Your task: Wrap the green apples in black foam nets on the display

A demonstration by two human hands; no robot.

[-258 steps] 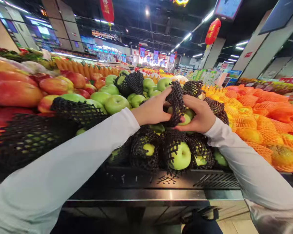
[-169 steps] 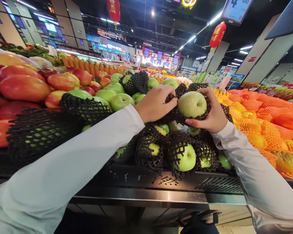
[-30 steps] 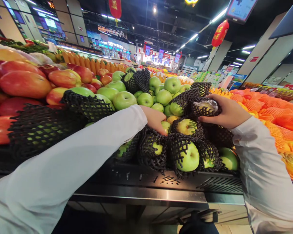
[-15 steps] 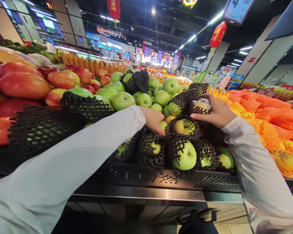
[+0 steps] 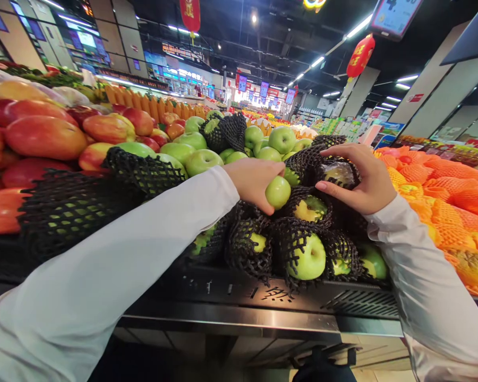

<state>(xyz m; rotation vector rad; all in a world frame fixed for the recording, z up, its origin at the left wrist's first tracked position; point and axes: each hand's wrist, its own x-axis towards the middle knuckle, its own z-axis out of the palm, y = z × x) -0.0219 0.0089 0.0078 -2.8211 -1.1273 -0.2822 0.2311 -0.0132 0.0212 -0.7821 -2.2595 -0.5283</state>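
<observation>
My left hand [image 5: 255,180] has its thumb and fingers closed around a small green apple [image 5: 278,192] above the pile. To the right, my right hand [image 5: 360,178] curves its spread thumb and fingers around a fruit in black foam netting and clear plastic [image 5: 338,174]; its palm side is hidden. Below my hands, several green apples in black foam nets line the front edge, one with its bare face [image 5: 308,257] showing. Behind my left hand lie loose green apples [image 5: 282,139], one beside an empty-looking black net sleeve [image 5: 234,130].
Red-yellow mangoes [image 5: 45,137] fill the left side. Oranges in orange foam nets [image 5: 468,264] lie to the right. A black display ledge with a metal rim [image 5: 239,317] runs along the front. Red lanterns [image 5: 360,57] and price screens [image 5: 395,16] hang overhead.
My left hand has lifted the small green apple out of the pile. My right hand has spread a little wider around the netted fruit, which has shifted slightly right.
</observation>
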